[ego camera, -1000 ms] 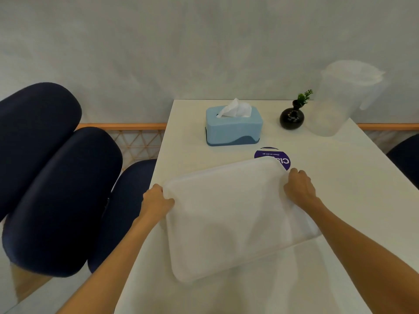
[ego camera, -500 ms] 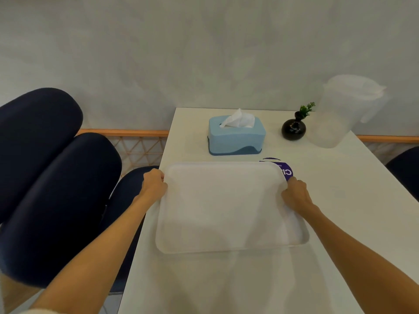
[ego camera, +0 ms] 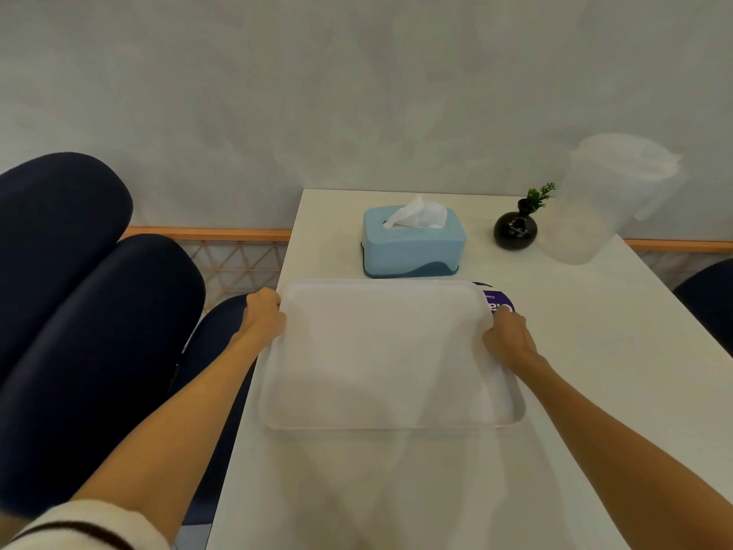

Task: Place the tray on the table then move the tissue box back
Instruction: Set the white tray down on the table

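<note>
A translucent white tray [ego camera: 390, 359] lies level over the white table [ego camera: 607, 351], its left rim at the table's left edge. My left hand [ego camera: 263, 317] grips the tray's left rim and my right hand [ego camera: 509, 339] grips its right rim. Just beyond the tray's far edge stands a light blue tissue box [ego camera: 412, 244] with a white tissue sticking up. I cannot tell whether the tray rests fully on the table.
A purple round sticker [ego camera: 497, 301] shows by the tray's far right corner. A black vase with a green sprig [ego camera: 515, 228] and a clear plastic pitcher [ego camera: 607, 200] stand at the back right. Dark blue chairs [ego camera: 99, 323] crowd the left side.
The tray has turned from a tilted, skewed pose to level and square with the table, moving forward and lower, close to the tissue box. Both hands stayed on its rims.
</note>
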Action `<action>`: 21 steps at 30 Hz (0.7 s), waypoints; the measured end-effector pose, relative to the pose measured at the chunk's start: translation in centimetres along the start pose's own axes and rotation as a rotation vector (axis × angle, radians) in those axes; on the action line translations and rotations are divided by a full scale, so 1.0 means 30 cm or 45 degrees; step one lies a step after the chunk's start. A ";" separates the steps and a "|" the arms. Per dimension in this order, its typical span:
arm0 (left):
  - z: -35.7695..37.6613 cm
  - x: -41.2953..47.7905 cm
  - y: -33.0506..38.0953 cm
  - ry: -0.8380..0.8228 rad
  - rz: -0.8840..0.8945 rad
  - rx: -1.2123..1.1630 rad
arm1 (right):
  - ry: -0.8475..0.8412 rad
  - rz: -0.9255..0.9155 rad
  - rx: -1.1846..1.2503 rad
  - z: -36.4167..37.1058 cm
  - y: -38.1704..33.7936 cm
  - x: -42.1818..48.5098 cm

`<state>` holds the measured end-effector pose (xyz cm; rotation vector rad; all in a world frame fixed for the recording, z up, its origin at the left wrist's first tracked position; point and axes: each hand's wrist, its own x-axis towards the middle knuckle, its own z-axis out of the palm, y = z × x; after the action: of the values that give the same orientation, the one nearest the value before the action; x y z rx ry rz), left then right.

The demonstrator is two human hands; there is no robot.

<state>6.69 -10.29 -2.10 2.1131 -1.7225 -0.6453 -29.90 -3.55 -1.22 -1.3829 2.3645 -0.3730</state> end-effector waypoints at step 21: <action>-0.047 0.133 0.262 0.026 0.080 -0.410 | 0.085 -0.206 0.134 -0.130 -0.154 0.223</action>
<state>1.63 -15.87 2.70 1.8310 -1.5476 -0.8183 -31.05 -11.49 2.92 -1.5381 2.2558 -0.5887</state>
